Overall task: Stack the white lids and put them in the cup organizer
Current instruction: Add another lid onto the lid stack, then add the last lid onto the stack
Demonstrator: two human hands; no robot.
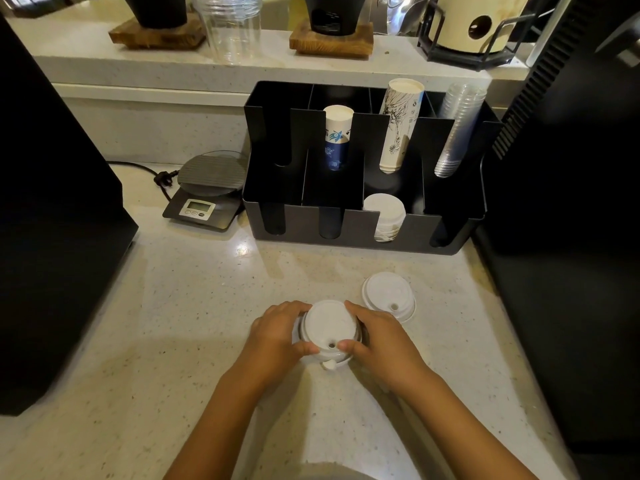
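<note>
A stack of white lids (328,326) rests on the speckled counter, held from both sides. My left hand (277,336) cups its left edge, and my right hand (379,336) cups its right edge, thumbs near the sip hole. A single white lid (388,295) lies flat on the counter just to the right, apart from my hands. Behind stands the black cup organizer (356,233); a front compartment holds a stack of white lids (385,216).
The organizer's back slots hold blue-printed paper cups (337,136), white printed cups (400,124) and clear plastic cups (457,128). A kitchen scale (204,192) with a cord sits to its left. Dark machines (52,237) flank both sides of the counter.
</note>
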